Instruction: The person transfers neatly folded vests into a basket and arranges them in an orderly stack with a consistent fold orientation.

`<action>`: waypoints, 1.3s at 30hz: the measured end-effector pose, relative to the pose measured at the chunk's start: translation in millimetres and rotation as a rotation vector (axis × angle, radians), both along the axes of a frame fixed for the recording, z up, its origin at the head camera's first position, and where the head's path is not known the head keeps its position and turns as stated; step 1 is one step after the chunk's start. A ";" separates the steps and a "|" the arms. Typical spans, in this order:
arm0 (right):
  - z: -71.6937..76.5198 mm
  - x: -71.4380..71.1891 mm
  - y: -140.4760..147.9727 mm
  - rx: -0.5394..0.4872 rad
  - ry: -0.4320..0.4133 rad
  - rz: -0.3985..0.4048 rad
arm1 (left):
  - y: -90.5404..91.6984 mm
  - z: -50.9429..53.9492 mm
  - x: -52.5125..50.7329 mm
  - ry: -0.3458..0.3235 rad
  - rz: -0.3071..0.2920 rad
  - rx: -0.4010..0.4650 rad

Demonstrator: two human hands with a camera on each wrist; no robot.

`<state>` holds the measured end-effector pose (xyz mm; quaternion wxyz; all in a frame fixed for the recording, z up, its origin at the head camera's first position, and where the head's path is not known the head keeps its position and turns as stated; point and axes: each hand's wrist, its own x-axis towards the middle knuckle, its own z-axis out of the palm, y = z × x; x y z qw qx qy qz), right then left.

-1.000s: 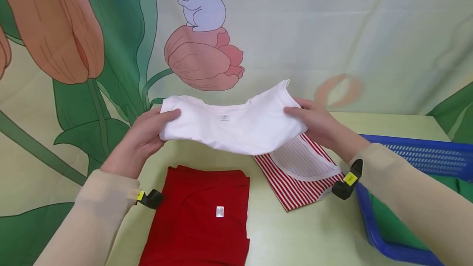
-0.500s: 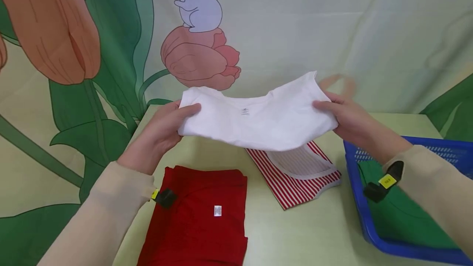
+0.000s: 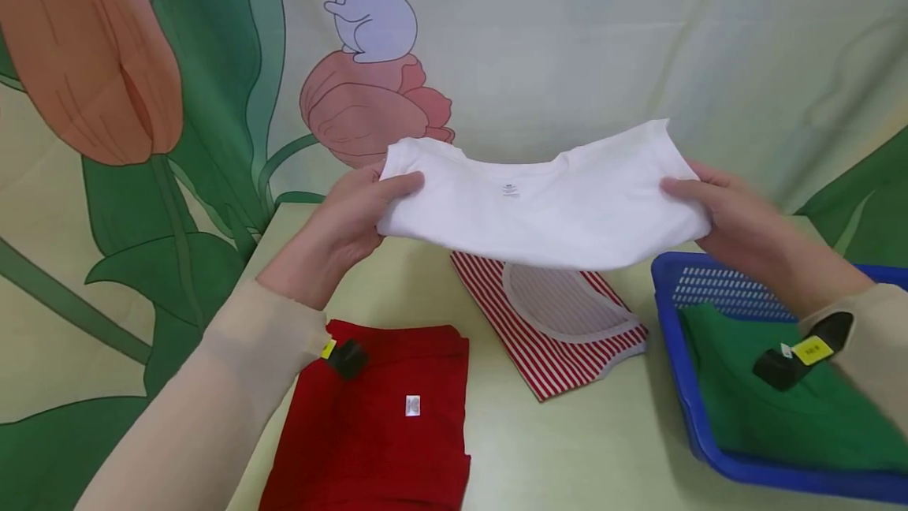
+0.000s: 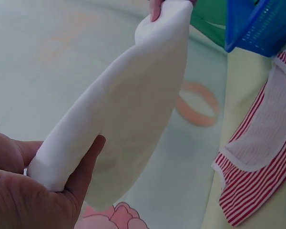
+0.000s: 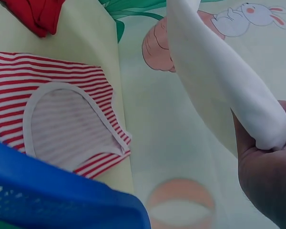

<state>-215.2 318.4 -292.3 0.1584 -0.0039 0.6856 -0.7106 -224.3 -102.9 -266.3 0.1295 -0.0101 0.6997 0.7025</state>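
A folded white shirt (image 3: 539,207) with a small printed neck label hangs in the air in the head view, stretched between both hands. My left hand (image 3: 347,223) pinches its left end, thumb in front. My right hand (image 3: 745,223) grips the other end the same way. In the left wrist view the left hand (image 4: 43,191) holds the cloth (image 4: 119,109) between thumb and fingers. The right wrist view has the right hand (image 5: 271,167) curled round the end of the white cloth (image 5: 229,81).
A folded red garment (image 3: 383,432) lies at the front left of the table (image 3: 553,456). Behind and right of it lies a red-and-white striped garment (image 3: 525,337), partly under the raised shirt. At the right stands a blue basket (image 3: 691,416) with green cloth (image 3: 773,416) inside.
Both hands have moved right and slightly up with the white shirt, which is drawn out wider between them. More of the blue basket's left side and the green cloth shows.
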 end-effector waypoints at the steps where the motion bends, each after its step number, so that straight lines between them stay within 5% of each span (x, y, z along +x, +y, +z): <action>1: 1.3 1.9 4.8 0.013 0.000 -0.004 | 3.7 1.2 -0.2 0.004 0.001 0.006; 14: 3.1 22.5 54.9 -0.031 -0.044 -0.083 | 48.8 9.0 -4.7 0.014 -0.068 0.037; 21: -2.0 34.9 79.0 -0.092 -0.009 -0.140 | 70.9 9.2 -4.9 -0.027 -0.075 0.041; 39: -12.5 60.9 137.7 -0.059 0.051 -0.195 | 125.9 9.9 -0.7 -0.037 -0.155 0.046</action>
